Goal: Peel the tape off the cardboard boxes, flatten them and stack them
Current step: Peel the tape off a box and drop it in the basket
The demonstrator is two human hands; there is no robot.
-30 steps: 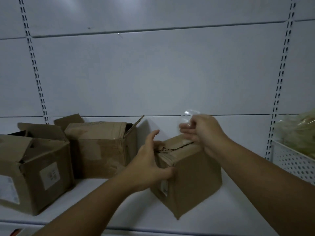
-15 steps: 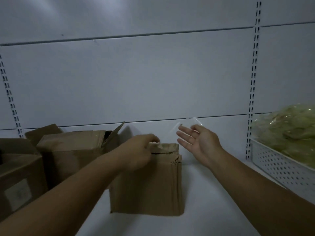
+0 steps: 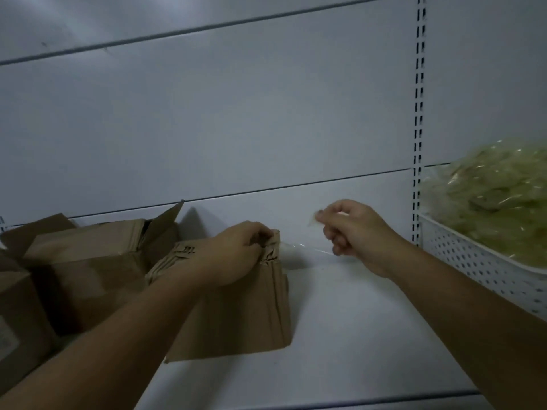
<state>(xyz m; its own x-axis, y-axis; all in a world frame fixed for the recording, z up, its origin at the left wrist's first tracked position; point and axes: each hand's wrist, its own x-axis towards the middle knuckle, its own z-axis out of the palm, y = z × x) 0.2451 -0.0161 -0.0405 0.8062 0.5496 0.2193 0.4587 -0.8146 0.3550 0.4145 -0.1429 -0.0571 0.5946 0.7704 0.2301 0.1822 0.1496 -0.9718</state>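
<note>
Both hands have shifted: on the white shelf, the left hand now grips the crumpled top edge of the cardboard box, a clear tape strip stretches rightward from it, and the previously spread right hand pinches its end.

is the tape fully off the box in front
No, a clear tape strip stretches from the top edge of the box to the right hand, which pinches it.
</note>
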